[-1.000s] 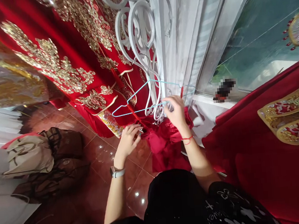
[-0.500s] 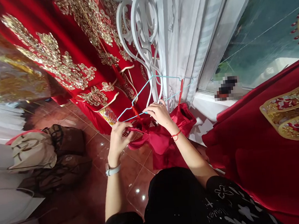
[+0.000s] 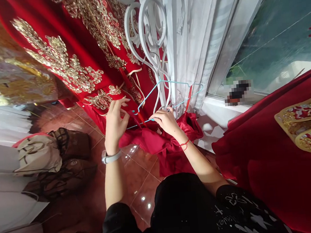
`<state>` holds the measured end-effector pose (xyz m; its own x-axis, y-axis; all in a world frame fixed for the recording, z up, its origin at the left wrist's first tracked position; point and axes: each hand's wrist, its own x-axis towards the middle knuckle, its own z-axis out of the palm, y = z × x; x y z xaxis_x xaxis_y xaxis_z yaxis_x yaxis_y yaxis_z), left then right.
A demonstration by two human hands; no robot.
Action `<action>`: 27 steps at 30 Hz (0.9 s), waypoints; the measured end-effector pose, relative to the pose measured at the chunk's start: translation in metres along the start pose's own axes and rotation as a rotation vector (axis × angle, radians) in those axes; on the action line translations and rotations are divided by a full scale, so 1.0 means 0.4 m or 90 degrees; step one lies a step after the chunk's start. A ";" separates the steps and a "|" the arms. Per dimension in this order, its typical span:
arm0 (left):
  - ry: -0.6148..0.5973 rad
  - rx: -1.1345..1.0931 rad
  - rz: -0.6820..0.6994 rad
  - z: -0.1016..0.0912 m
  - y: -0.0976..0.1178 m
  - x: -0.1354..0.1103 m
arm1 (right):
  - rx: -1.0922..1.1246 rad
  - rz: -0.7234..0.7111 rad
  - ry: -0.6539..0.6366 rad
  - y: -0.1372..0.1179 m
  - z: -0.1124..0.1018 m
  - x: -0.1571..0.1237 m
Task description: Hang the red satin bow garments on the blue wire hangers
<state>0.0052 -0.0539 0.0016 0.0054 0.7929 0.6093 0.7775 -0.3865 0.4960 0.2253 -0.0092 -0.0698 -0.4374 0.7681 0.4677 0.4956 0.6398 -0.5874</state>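
Observation:
A thin light-blue hanger (image 3: 149,95) hangs by its metal hook on a white scrollwork frame. My right hand (image 3: 167,120) is closed on its lower bar, near the middle. My left hand (image 3: 115,123), with a grey-white watch on the wrist, is raised at the hanger's left end. It pinches a narrow strap of a red garment (image 3: 153,140); the fingertips partly hide the strap and the hanger's corner. Shiny red cloth droops below both hands. A thin red loop (image 3: 188,96) runs over the hanger's right arm down to the cloth.
Red gowns with gold beading (image 3: 65,62) hang close on the left. Bags (image 3: 38,154) rest on the tiled floor (image 3: 140,168) at lower left. White curtains (image 3: 197,37) and a window are behind the frame. A red garment with gold trim (image 3: 266,151) fills the right side.
My left hand has moved up and left, drawing the strap toward the hanger's left end. Red cloth below it has spread left. My right hand keeps its hold on the bar.

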 end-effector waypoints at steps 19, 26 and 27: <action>-0.009 -0.029 -0.042 0.088 0.011 -0.053 | 0.019 -0.005 0.047 0.020 0.014 -0.013; 0.158 0.040 -0.061 0.154 -0.023 -0.108 | 0.109 -0.063 0.126 0.055 0.000 -0.028; 0.173 0.021 -0.075 0.158 -0.035 -0.118 | 0.119 -0.017 0.175 0.075 -0.015 -0.033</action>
<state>0.0337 -0.0562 -0.0734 -0.2519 0.6743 0.6942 0.7830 -0.2795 0.5557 0.2503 0.0000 -0.0895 -0.2169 0.7458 0.6299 0.3291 0.6634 -0.6721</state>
